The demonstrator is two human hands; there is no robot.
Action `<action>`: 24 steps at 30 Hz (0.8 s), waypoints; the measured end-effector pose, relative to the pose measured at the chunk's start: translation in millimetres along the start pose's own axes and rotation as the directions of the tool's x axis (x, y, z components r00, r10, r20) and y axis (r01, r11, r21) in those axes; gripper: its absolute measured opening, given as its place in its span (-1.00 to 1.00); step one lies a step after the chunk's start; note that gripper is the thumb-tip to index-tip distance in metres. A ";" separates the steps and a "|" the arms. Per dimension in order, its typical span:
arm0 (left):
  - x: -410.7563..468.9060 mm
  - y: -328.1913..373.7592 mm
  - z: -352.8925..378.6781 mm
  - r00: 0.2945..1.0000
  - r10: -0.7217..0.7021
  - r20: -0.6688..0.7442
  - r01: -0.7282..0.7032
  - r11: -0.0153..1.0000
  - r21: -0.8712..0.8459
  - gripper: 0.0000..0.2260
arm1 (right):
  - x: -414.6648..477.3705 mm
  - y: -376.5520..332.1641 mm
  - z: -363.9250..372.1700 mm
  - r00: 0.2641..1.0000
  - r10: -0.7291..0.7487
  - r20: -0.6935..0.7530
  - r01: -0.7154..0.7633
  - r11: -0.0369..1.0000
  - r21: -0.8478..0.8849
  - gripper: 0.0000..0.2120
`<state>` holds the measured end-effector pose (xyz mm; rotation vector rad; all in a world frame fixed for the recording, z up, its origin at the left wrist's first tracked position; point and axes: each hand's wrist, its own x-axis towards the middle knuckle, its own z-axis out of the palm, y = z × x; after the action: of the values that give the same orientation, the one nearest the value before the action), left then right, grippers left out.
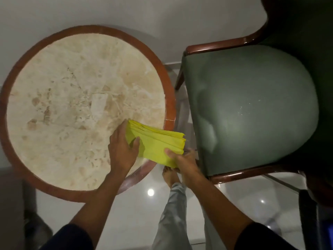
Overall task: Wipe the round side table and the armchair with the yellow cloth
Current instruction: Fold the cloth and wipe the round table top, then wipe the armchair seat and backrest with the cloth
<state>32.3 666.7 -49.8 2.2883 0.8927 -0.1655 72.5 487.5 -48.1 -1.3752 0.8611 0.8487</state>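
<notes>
A folded yellow cloth (158,141) is held in both hands above the right edge of the round side table (72,98). The table has a mottled cream stone top and a reddish wooden rim. My left hand (121,147) grips the cloth's left end, thumb on top. My right hand (182,159) pinches its lower right corner, just off the table's edge. To the right stands the armchair (252,105), with a rounded green seat cushion and dark reddish wooden arms. Neither hand touches the chair.
A white wall runs behind the table. The floor (140,210) is glossy pale tile with light reflections. My bare foot (168,175) and grey trouser leg stand in the narrow gap between table and armchair. A dark object sits at the lower right edge.
</notes>
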 end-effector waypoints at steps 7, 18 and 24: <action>-9.9 46.8 16.2 0.948 -0.318 0.024 0.311 0.907 -0.285 -0.41 | 7.6 -36.9 -39.9 0.990 -0.123 -0.065 0.107 0.971 -0.214 -0.84; -50.8 235.7 163.1 0.875 0.020 0.484 0.128 0.954 -0.271 -0.46 | 38.5 -202.5 -201.9 0.632 -0.661 -0.405 0.097 0.586 -0.804 -0.64; -9.4 249.0 163.0 0.805 0.519 0.288 -0.567 0.815 0.116 -0.55 | 81.8 -189.9 -224.6 0.521 -0.764 -0.379 0.070 0.481 -0.874 -0.39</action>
<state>203.9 423.7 -37.3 2.5399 0.0641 -0.2802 275.1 259.4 -38.1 -2.7604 0.5973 0.0875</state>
